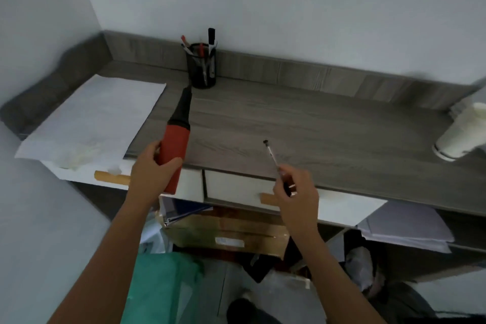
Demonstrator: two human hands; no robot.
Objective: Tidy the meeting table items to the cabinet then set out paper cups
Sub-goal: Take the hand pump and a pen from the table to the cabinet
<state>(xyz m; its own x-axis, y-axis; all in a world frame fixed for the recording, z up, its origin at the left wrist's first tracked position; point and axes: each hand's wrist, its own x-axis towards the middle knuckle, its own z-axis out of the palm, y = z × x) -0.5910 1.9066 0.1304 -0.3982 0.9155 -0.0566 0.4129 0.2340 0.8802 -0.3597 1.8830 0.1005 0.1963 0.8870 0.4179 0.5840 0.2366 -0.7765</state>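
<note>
Bench (315, 123): grey wood-grain top running along a white wall, with the pen pot standing at its back edge.
Paper sheet (97, 118): white, lying flat left of the pen pot and overhanging the bench front.
Red tool (176, 139): long axis slanted away from the person, its black tapered tip pointing at the pen pot's base.
Left hand (152, 168): grip wrapped round the red barrel.
Paper cups (462, 131): white stack, tilted, far right of the pen pot.
Pen pot (202, 68): black mesh, holding markers.
Thin tool (273, 156): slanted, dark tip up-left, front-right of the pen pot.
Right hand (294, 189): grip pinching its lower end.
</note>
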